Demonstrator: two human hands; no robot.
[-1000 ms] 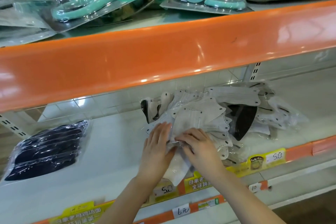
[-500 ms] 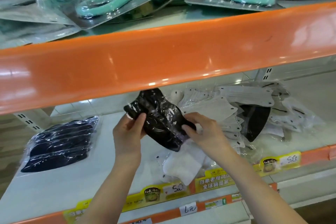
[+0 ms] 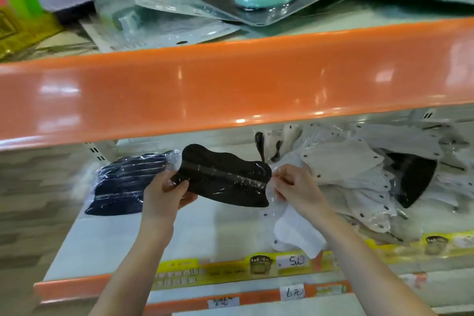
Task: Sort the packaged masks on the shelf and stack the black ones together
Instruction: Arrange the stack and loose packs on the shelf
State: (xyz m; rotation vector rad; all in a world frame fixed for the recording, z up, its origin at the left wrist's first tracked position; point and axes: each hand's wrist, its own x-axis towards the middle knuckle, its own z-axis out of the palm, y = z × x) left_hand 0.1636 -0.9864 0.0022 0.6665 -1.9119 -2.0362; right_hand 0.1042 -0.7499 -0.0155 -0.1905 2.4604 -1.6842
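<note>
Left hand (image 3: 164,194): thumb and curled fingers pinch the left end of the black packaged mask (image 3: 225,178).
Right hand (image 3: 295,187): fingertips pinch the wrapper at the mask's right end.
Black packaged mask: held level above the shelf (image 3: 107,244), near the centre of view.
Stack of dark masks (image 3: 125,185): on the shelf at 9 o'clock of the held mask, just beside it.
White mask pile (image 3: 354,174): at 3 o'clock, with another black mask (image 3: 410,177) among it.
Price strip (image 3: 289,261): at 6 o'clock on the shelf edge.

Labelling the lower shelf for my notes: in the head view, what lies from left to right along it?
Stack of black masks → left hand → held black mask → right hand → pile of white masks → black mask buried in that pile.
</note>
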